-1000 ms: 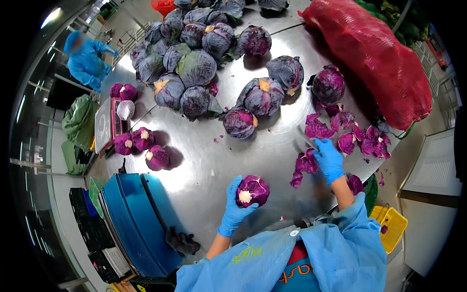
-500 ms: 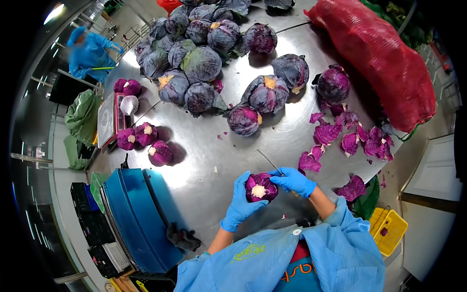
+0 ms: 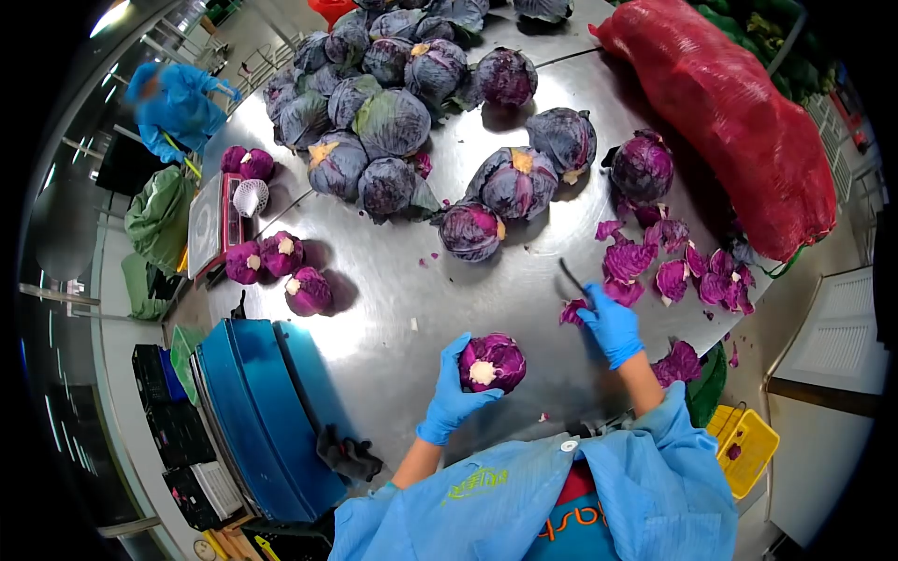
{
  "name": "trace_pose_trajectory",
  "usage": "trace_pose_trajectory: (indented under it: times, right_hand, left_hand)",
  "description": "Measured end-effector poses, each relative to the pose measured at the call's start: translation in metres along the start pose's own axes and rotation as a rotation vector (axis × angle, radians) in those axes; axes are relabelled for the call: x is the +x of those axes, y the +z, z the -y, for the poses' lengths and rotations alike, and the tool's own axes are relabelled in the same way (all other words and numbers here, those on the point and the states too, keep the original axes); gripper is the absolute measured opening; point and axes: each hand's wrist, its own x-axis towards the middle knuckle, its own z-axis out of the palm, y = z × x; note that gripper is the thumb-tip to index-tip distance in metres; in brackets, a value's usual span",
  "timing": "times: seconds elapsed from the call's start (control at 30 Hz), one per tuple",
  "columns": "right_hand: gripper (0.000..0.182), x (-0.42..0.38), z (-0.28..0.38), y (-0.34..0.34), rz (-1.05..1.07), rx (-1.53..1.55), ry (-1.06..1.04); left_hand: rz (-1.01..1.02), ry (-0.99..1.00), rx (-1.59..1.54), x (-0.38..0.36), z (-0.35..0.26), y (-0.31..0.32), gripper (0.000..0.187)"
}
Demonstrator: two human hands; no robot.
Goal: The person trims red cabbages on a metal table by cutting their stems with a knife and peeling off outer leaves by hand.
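My left hand [image 3: 451, 393] is closed around the side of a trimmed red cabbage [image 3: 494, 363], its pale cut stem facing me. Gloved in blue as well, my right hand [image 3: 613, 325] is apart from the cabbage, over the table to its right. A thin dark knife [image 3: 572, 278] sticks out from its fingers toward the upper left. At the fingertips is a torn purple leaf [image 3: 572, 313]; I cannot tell whether they pinch it. Beyond that hand lies a heap of peeled purple leaves [image 3: 629, 260].
Untrimmed red cabbages [image 3: 391, 122] are piled at the back of the metal table [image 3: 393, 280]. Several trimmed ones [image 3: 309, 292] sit left, near a scale [image 3: 208, 229]. A red mesh sack [image 3: 725, 122] lies right, a blue bin [image 3: 257, 421] stands left. A person [image 3: 175, 107] is beyond the table.
My right hand has moved away from the cabbage, up and right toward the leaf heap, with the knife and a leaf at its fingers. The left hand still holds the cabbage, slightly turned.
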Motion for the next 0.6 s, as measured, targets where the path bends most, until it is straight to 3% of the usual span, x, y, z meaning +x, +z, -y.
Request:
trace_pose_trajectory:
  times: [0.03, 0.13, 0.2, 0.3, 0.4, 0.43, 0.53, 0.6]
  right_hand:
    - [0.043, 0.001, 0.01, -0.023, 0.129, -0.152, 0.169]
    - [0.051, -0.022, 0.015, -0.018, -0.016, 0.22, -0.056]
    - [0.056, -0.038, 0.052, -0.025, 0.239, 0.424, -0.016]
    - [0.06, -0.057, 0.074, -0.002, 0.279, 0.713, 0.011]
    - [0.061, -0.038, 0.071, -0.017, 0.661, 0.947, 0.365]
    - [0.058, -0.038, 0.072, -0.021, 0.659, 0.941, 0.351]
    - [0.041, -0.041, 0.062, -0.006, 0.396, 0.829, 0.147]
    - [0.036, -0.041, 0.057, 0.0, 0.267, 0.55, -0.06]
  left_hand:
    - [-0.017, 0.012, 0.136, 0.002, -0.014, 0.006, 0.104]
    - [0.003, 0.171, 0.487, 0.011, -0.036, 0.031, 0.103]
    - [-0.013, 0.187, 0.647, 0.013, -0.047, 0.051, 0.101]
    - [-0.051, 0.201, 0.772, 0.013, -0.052, 0.069, 0.1]
    - [-0.064, 0.175, 0.787, 0.014, -0.05, 0.077, 0.1]
    - [-0.066, 0.172, 0.82, 0.016, -0.047, 0.079, 0.097]
    - [-0.025, 0.09, 0.934, 0.021, -0.055, 0.087, 0.096]
    - [0.049, -0.005, 0.936, 0.026, -0.066, 0.089, 0.095]
